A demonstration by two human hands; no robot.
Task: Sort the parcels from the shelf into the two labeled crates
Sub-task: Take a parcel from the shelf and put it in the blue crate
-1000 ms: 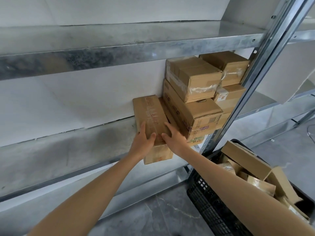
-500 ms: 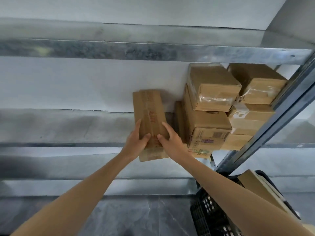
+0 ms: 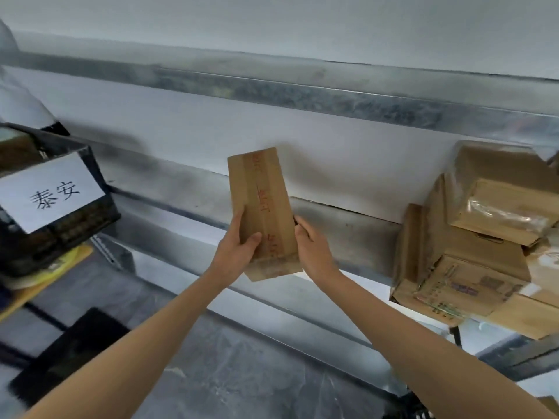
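Off the shelf now, the long brown parcel (image 3: 262,216) has come away from the stack it was lying next to and is up in the air, out in front of the shelf edge. It stands tall and leans a little. Red writing runs down its front, too blurry to read.

Both hands hold it near the bottom. The left hand (image 3: 239,252) wraps the left edge with the thumb across the front. The right hand (image 3: 311,249) grips the right edge. Most of the parcel sticks up above the hands, so I think it could tip over backward or slide down if the grip gets loose.

Far to the left sits a black crate (image 3: 75,216) with a white label (image 3: 50,195) that has two written signs on it. Some parcels are already inside. The other crate cannot be seen, so picking the wrong one is a real risk if the red writing is not checked first.

Off to the right, the other boxes (image 3: 472,252) are piled unevenly on the metal shelf (image 3: 348,228). A bump from an elbow could knock them down.
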